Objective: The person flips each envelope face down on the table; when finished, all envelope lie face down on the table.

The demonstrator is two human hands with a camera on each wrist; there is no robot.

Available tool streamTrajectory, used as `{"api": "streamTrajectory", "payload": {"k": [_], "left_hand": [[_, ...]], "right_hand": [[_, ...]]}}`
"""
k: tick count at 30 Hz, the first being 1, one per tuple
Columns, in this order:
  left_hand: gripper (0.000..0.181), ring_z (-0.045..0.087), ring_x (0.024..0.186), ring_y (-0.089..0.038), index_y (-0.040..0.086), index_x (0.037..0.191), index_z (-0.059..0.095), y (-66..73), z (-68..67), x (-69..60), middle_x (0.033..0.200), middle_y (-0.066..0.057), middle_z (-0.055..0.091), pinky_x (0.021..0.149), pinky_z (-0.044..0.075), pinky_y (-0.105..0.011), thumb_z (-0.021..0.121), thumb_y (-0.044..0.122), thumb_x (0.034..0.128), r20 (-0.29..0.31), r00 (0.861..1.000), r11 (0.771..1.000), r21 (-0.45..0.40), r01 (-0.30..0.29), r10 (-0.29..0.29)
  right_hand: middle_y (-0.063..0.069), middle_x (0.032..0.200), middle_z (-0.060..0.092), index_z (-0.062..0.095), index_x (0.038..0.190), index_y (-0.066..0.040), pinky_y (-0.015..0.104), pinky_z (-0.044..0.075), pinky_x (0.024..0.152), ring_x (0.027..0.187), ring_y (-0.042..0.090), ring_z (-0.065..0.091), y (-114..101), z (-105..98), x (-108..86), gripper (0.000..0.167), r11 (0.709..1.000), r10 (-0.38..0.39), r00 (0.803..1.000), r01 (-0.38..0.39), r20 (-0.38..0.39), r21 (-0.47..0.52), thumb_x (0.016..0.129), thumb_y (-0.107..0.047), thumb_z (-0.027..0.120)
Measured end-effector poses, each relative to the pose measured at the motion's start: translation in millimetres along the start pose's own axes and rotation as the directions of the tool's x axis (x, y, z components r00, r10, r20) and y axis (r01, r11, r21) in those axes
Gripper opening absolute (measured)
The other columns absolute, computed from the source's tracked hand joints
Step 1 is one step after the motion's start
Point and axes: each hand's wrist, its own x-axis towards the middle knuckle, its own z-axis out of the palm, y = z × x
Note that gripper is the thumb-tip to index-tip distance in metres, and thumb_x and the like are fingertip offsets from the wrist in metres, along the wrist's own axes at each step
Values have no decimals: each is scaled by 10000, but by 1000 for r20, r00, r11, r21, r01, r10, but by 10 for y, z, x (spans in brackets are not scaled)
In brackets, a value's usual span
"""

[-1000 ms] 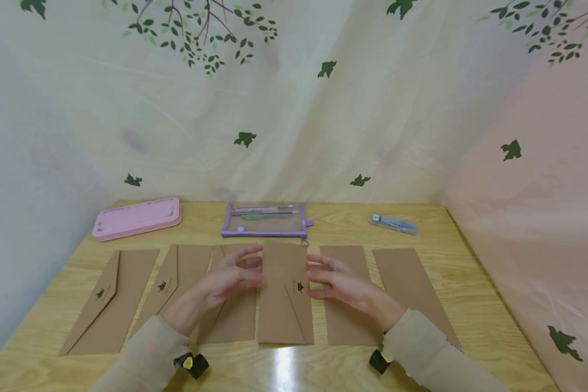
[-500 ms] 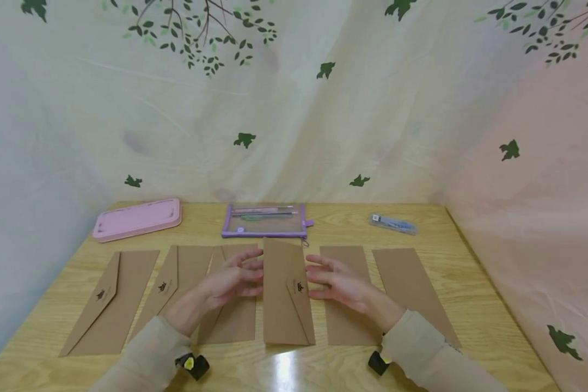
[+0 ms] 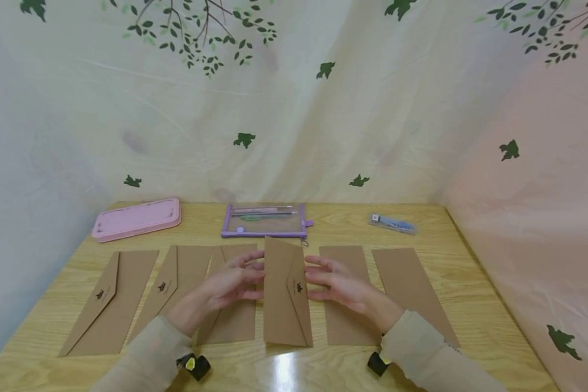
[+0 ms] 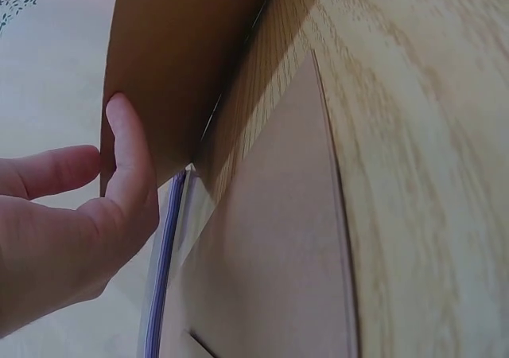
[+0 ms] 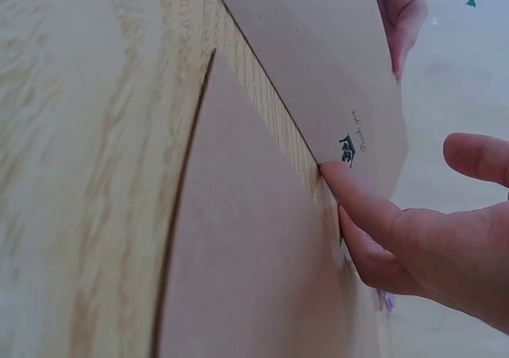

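Note:
A brown envelope (image 3: 280,296) stands tilted at the middle of the row, its left edge raised off the table and its crown print near the right edge. My left hand (image 3: 230,283) pinches that raised edge; in the left wrist view the hand (image 4: 79,223) has thumb and finger on opposite sides of the envelope (image 4: 179,56). Fingertips of my right hand (image 3: 340,283) touch the right edge. The right wrist view shows this hand (image 5: 433,239) with its thumb apart from the envelope (image 5: 318,64).
Three flap-side envelopes (image 3: 132,305) lie to the left, two plain ones (image 3: 411,288) to the right. Behind them on the wooden table (image 3: 333,220) are a pink case (image 3: 137,218), a purple-edged clear pouch (image 3: 262,234) and a small clear packet (image 3: 392,224). A printed curtain (image 3: 294,109) hangs behind.
The middle envelope's left side has risen and shifted slightly right, so it now tilts more. Both hands have stayed nearly in place.

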Motion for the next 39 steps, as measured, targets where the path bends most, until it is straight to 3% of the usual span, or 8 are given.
{"api": "streamTrajectory", "payload": {"k": [6, 13, 17, 20, 26, 30, 39], "left_hand": [[687, 442, 1238, -360, 16, 1585, 196, 11, -20, 3, 1514, -290, 251, 936, 554, -482, 541, 27, 992, 16, 1000, 1000, -7, 3, -2], [647, 654, 1056, -246, 0, 1579, 193, 70, -42, 9, 1293, -156, 605, 913, 565, -413, 525, 106, 1033, 111, 994, 1000, -2, -11, 11], [623, 678, 1036, -247, 1, 1564, 244, 89, -33, 7, 1184, -103, 680, 931, 560, -430, 549, 146, 1041, 138, 990, 1000, 12, -12, 11], [625, 666, 1069, -273, -4, 1548, 277, 80, -23, 12, 1225, -117, 652, 972, 538, -473, 582, 173, 1032, 139, 990, 1000, 23, -11, 8], [596, 553, 1268, -372, 6, 1535, 322, 53, -5, 34, 1465, -192, 500, 1056, 453, -561, 587, 176, 1029, 154, 988, 999, 32, -17, 11], [578, 523, 1303, -365, 7, 1523, 360, 43, 1, 50, 1512, -208, 450, 1060, 444, -573, 597, 171, 1022, 148, 989, 999, 37, -20, 14], [559, 395, 1401, -435, -20, 1509, 374, 13, -6, 45, 1540, -213, 416, 1071, 426, -588, 586, 165, 1025, 161, 987, 997, 74, -33, 21]], "right_hand": [[294, 1620, 178, 158, 1580, 56, 568, 397, 1104, 1462, 468, 244, 1, 38, 23, 688, 1000, 3, 1000, -3, 4, 16, 1032, -105, 541], [288, 1594, 260, 172, 1583, 40, 601, 369, 1111, 1468, 443, 257, 5, 144, 92, 697, 1000, -12, 999, 10, 53, 24, 1041, -172, 555], [250, 1573, 347, 225, 1583, 11, 623, 374, 1097, 1468, 425, 274, 0, 214, 138, 679, 1000, -23, 997, 21, 75, 21, 1044, -215, 569], [226, 1574, 364, 242, 1586, -12, 628, 386, 1085, 1474, 419, 266, -10, 279, 162, 677, 999, -17, 997, 14, 80, 34, 1043, -236, 579], [190, 1633, 259, 229, 1597, -35, 593, 476, 1015, 1471, 430, 264, -17, 411, 193, 756, 999, 8, 999, -10, 47, 44, 1021, -331, 619], [197, 1598, 332, 227, 1599, -43, 565, 521, 968, 1433, 417, 349, -26, 467, 203, 762, 999, 1, 999, -4, 42, 52, 1021, -350, 617], [229, 1494, 473, 250, 1598, -70, 579, 495, 998, 1374, 438, 432, -51, 466, 182, 704, 995, -11, 998, 6, 57, 101, 1031, -293, 602]]}}
